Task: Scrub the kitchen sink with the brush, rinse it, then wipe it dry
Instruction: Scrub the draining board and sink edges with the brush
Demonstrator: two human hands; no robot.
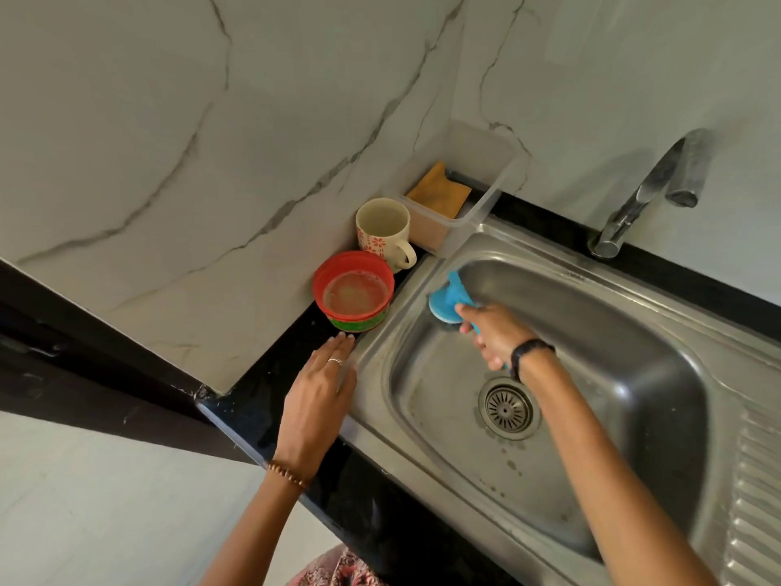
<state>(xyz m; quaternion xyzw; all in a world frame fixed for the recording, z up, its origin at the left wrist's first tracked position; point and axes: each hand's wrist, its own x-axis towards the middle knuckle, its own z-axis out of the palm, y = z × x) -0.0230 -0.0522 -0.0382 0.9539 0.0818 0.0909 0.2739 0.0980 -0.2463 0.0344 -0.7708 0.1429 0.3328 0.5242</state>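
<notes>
A steel sink (591,332) fills the right half of the view, with a round drain strainer (507,409) in its floor. My right hand (492,334) grips the handle of a blue scrub brush (449,301), whose round head presses against the basin's far left wall. My left hand (323,399) rests flat, fingers straight, on the black counter (253,416) at the sink's left rim. An orange cloth (439,192) lies in a clear plastic box behind the sink.
A chrome tap (646,196) stands at the back right, with no water running. A red tub of soap paste (354,291) and a floral mug (384,230) sit on the counter left of the sink. A ribbed drainboard (756,480) lies at the right.
</notes>
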